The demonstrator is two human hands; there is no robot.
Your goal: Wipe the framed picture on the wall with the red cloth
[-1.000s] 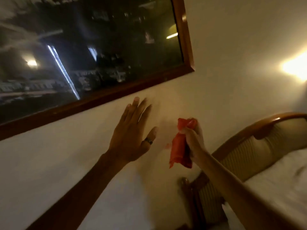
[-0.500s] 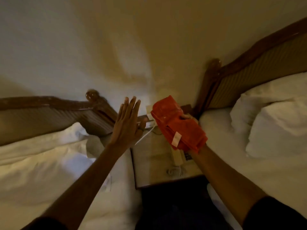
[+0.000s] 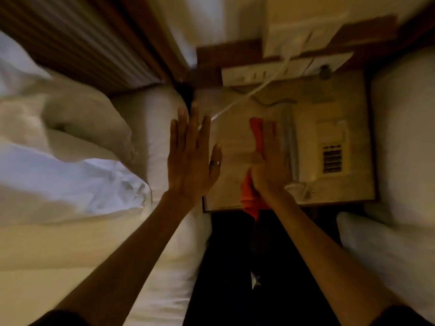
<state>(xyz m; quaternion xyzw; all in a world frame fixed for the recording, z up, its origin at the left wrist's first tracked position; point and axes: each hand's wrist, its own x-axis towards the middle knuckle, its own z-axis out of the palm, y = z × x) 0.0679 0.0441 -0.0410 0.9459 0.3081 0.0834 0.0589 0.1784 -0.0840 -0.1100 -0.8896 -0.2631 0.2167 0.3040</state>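
**Operator:** While the head camera looks straight down between two beds, I log both bare arms stretched forward over a bedside table [image 3: 348, 184]. The left hand [image 3: 191, 161] is flat and spread wide, fingers straight and together, palm away from me, holding nothing. There is a ring [image 3: 215, 163] on its thumb. It sits over the left edge of the table, just beside the left mattress [image 3: 155, 128].

**Inspector:** And the right hand?

**Operator:** The right hand [image 3: 267, 165] has the red cloth [image 3: 251, 196] gripped against its palm. Cloth shows above the fingers and hangs out below the wrist, past the table's front edge. The frame is motion-blurred, so I cannot tell how tightly the fingers are curled.

**Inspector:** Location of the framed picture?

**Operator:** Not in this view. I see only what lies below.

**Inspector:** What is on the table?

**Operator:** A cream telephone [image 3: 329, 147] with a dark keypad, lying right of the cloth hand, and a white cord [image 3: 256, 90] running diagonally from a wall plate [image 3: 301, 36] toward the left hand. I cannot tell whether the hands touch the tabletop.

**Inspector:** Surroundings?

**Operator:** White pillows [image 3: 77, 118] and rumpled linen on the left bed, against a striped wooden headboard [image 3: 77, 41]. A second white bed [image 3: 404, 137] borders the table on the right. A dark floor gap [image 3: 282, 267] runs between the beds below the table.
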